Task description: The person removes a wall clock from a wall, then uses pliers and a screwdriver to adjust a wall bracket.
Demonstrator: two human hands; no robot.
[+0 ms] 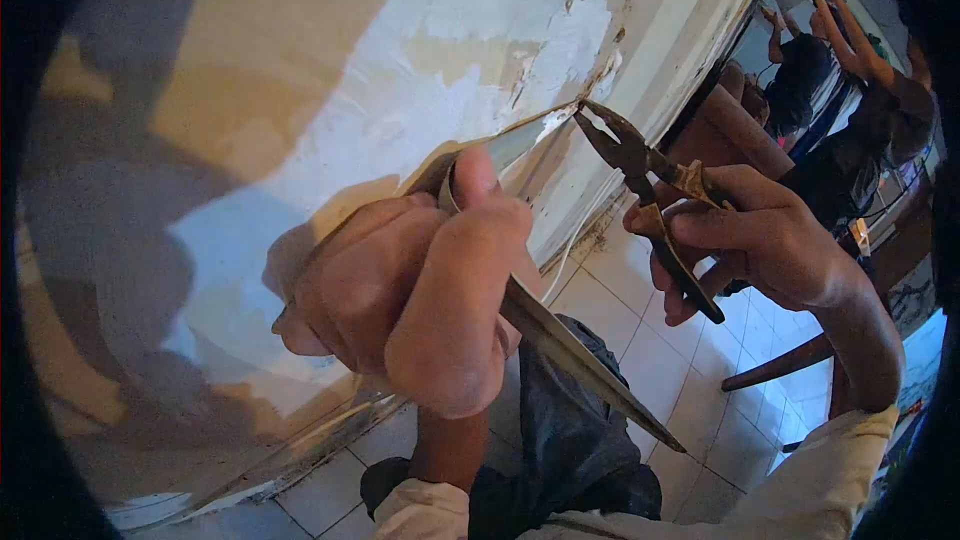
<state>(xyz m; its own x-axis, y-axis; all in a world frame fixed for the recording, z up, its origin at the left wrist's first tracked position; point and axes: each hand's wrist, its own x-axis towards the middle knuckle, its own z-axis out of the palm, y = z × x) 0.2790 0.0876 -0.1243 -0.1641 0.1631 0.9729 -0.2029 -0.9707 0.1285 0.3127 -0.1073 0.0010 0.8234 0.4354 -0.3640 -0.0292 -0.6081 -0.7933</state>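
Note:
My left hand [430, 290] is closed around a long metal strip [580, 360], its thumb pressed on the upper part. One pointed end of the strip sticks out at the lower right, over my legs. The strip's upper stretch runs along the wall [480, 30] to the pliers' tips. In my right hand [760, 240] are pliers [635, 165] with worn handles, the fingers wrapped around them. The jaws look parted, their tips at the wall's edge beside peeling paint. Whether they grip the strip's end I cannot tell.
White floor tiles [620, 275] lie below. Several people [800, 70] are at the upper right, near dark furniture. A brown wooden leg [780, 362] crosses the tiles at the right. A thin white cable [568, 258] hangs beside the wall.

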